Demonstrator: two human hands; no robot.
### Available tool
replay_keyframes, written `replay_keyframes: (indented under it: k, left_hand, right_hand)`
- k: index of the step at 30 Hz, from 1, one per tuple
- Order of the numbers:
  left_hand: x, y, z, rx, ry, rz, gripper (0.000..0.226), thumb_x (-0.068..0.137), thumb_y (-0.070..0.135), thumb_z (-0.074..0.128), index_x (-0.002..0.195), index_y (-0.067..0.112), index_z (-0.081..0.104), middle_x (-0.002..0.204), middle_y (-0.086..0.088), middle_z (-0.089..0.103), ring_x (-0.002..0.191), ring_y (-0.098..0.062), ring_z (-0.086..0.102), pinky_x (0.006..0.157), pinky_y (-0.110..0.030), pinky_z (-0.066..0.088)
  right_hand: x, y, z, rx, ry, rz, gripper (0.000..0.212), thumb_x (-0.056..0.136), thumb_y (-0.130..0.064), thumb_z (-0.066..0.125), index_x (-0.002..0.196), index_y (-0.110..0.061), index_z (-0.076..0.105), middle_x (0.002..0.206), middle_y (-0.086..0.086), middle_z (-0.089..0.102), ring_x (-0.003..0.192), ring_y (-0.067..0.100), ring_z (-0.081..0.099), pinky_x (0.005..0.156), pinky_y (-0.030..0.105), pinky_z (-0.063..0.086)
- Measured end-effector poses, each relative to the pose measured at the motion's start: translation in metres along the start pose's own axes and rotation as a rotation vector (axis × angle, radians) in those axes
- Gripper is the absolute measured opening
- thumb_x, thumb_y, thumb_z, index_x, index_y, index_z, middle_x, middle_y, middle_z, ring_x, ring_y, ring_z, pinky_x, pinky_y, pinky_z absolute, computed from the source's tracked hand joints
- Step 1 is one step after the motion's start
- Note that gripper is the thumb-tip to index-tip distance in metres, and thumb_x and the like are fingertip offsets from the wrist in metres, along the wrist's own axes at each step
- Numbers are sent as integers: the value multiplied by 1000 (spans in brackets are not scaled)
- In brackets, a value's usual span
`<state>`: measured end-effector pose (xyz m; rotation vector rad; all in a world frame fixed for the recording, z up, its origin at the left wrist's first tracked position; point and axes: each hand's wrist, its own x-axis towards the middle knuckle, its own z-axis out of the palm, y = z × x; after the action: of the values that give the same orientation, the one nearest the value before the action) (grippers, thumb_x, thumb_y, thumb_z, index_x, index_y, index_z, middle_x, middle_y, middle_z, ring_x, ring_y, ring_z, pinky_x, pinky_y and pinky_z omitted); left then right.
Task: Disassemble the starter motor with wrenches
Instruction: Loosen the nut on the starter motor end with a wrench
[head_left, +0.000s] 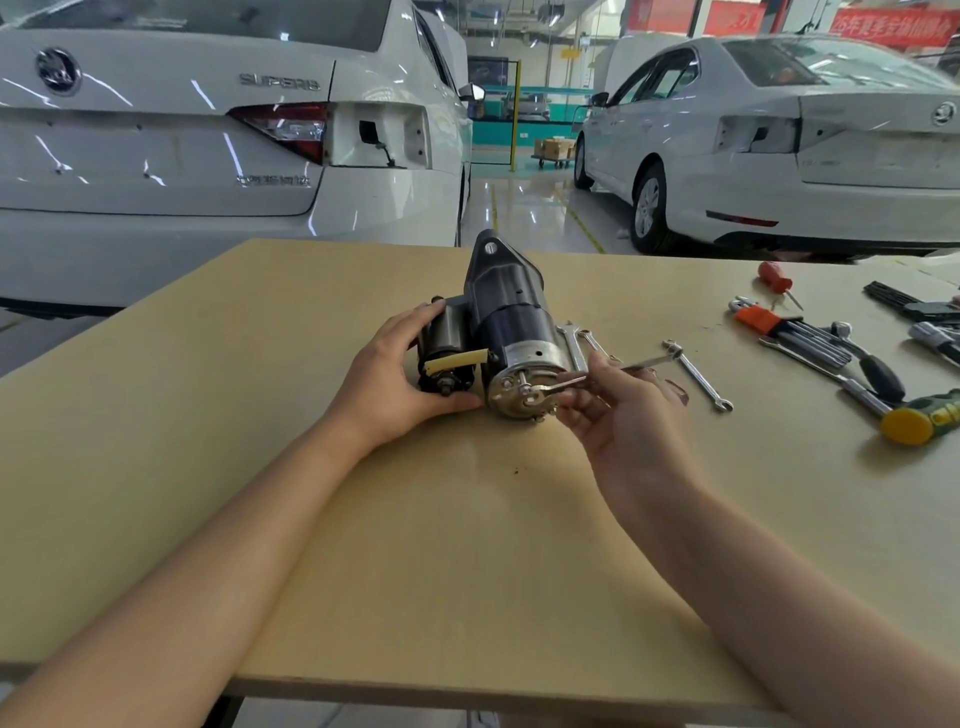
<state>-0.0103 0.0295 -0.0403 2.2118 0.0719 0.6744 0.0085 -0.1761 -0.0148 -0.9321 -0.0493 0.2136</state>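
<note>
The starter motor (498, 338) is being steadied at the centre of the worktop (260, 415), its silver end cap facing the camera, with the left hand (400, 384) being wrapped around the solenoid side at 9 o'clock of the cap. A small wrench (597, 376) is being pinched by the right hand (623, 421) at 3 o'clock, its open end being seated on a fastener on the end cap. More wrenches (698, 376), a hex key set (795, 332), a red screwdriver (776, 278) and a yellow-headed hammer (919, 418) are lying toward 2 and 3 o'clock; two white cars (208, 145) are being seen at 12 o'clock.
</note>
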Motion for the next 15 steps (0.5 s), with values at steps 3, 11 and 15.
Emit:
replay_keyframes:
  k: [3, 11, 15]
  left_hand:
    - [0, 0, 0, 4, -1, -2, 101, 57, 26, 93, 145, 25, 42, 140, 7, 46, 124, -6, 43, 110, -40, 39]
    - [0, 1, 0, -9, -1, -6, 101, 57, 24, 93, 145, 24, 43, 135, 10, 45, 123, -5, 44, 109, -40, 40]
    - [0, 2, 1, -29, -2, -14, 99, 57, 22, 93, 143, 29, 44, 133, 11, 46, 122, -6, 45, 109, -37, 40]
  right_hand:
    - [1, 2, 1, 63, -7, 32, 7, 96, -3, 52, 103, -3, 50, 58, 8, 61, 44, 14, 59, 47, 23, 51]
    - [-4, -1, 3, 1, -34, -49, 3, 96, -2, 51, 98, -1, 52, 64, 12, 62, 50, 19, 64, 51, 27, 54]
    - [-12, -2, 14, -782, -252, -780, 14, 92, -8, 58, 80, -14, 52, 68, 7, 58, 58, 23, 57, 53, 33, 47]
